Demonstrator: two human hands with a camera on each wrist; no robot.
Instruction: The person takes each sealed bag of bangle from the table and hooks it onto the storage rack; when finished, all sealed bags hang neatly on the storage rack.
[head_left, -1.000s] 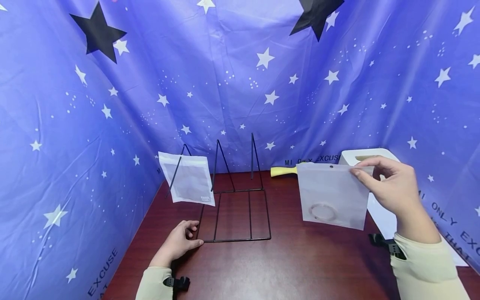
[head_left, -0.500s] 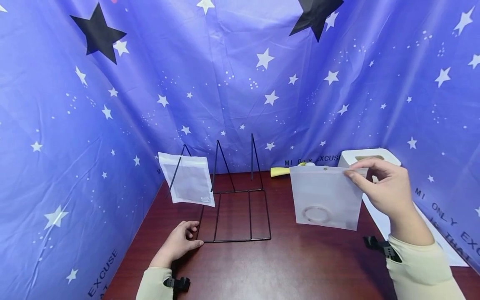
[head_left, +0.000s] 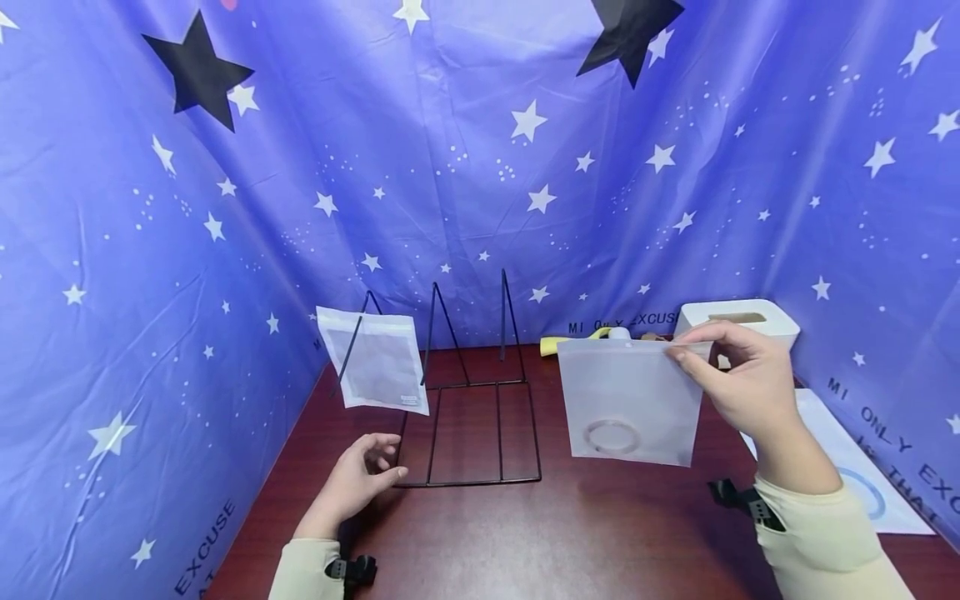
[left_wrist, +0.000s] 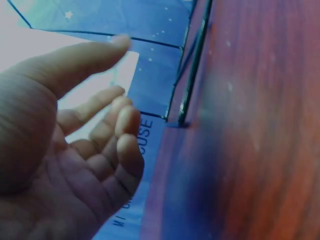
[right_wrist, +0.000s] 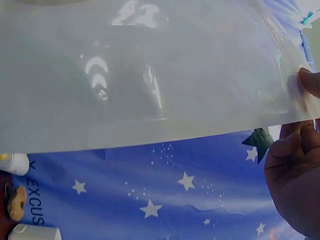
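Observation:
My right hand (head_left: 753,383) pinches the top right corner of a frosted zip bag (head_left: 637,392), holding it up over the table. A thin ring shows through the bag near its bottom, and a small hole is at its top edge. In the right wrist view the bag (right_wrist: 190,80) spans most of the picture. A black wire rack (head_left: 465,482) stands at the left, with a second white zip bag (head_left: 378,358) upright at its leftmost divider. Beside the rack's front left corner is my left hand (head_left: 352,479), fingers loosely bent, holding nothing; its thumb (left_wrist: 90,62) points toward the wires.
At the back right is a white box (head_left: 780,321) with a slot in its top. A yellow handle (head_left: 553,345) sticks out behind the held bag. On the right lies a white sheet (head_left: 896,500) with a blue ring. Starry blue cloth (head_left: 450,225) encloses the red-brown table (head_left: 480,550).
My right hand has carried the frosted bag leftward and slightly down, uncovering more of the white sheet. My left hand has loosened a little at the rack's corner. The rack stays put.

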